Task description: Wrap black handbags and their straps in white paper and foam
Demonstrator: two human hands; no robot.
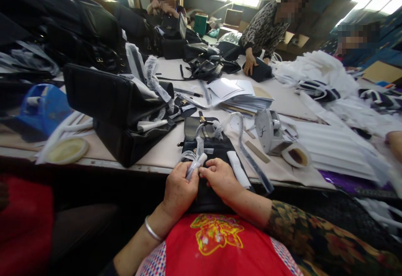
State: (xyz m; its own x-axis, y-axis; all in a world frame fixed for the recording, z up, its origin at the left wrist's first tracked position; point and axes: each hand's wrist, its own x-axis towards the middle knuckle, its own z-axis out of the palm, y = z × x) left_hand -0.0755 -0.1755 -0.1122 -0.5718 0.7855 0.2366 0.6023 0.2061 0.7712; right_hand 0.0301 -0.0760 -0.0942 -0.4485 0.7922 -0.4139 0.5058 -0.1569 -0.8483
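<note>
Red apron [216, 257], left hand [179, 187] gripping wrap [195, 165], ink-marked dispenser [264, 132]

Across the near edge of our table [284, 102] we have a handbag [192, 130], a second bag [94, 96] to its left, a tape dispenser [263, 131] to its right and stacked papers [230, 88] behind it.

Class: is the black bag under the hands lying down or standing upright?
Lying down: the black bag stretches across the near edge of the table, beneath the left hand and right hand.
</note>
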